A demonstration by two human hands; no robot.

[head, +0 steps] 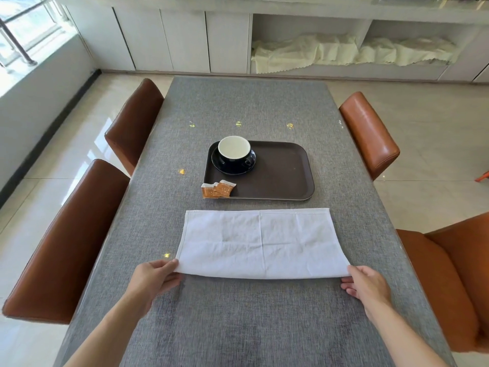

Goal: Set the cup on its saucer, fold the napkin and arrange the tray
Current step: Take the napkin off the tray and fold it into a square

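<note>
Pinching the near corners of the white napkin (pixel 260 242), the left hand (pixel 153 278) and right hand (pixel 366 286) are keeping each grip pressed on cloth. It is lying on the desk (pixel 238 327) before the tray (pixel 280 176), looking light and limp, so corners are seeming the best hold.

Bright daylight enters through the window (pixel 23 30) at upper left, glaring on the glossy tiled floor (pixel 68 144); wide-angle distortion bends the frame edges.

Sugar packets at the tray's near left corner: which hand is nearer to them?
Left. The left hand grips the napkin's near left corner, almost straight below the sugar packets. The right hand holds the near right corner, well off to their right.
</note>
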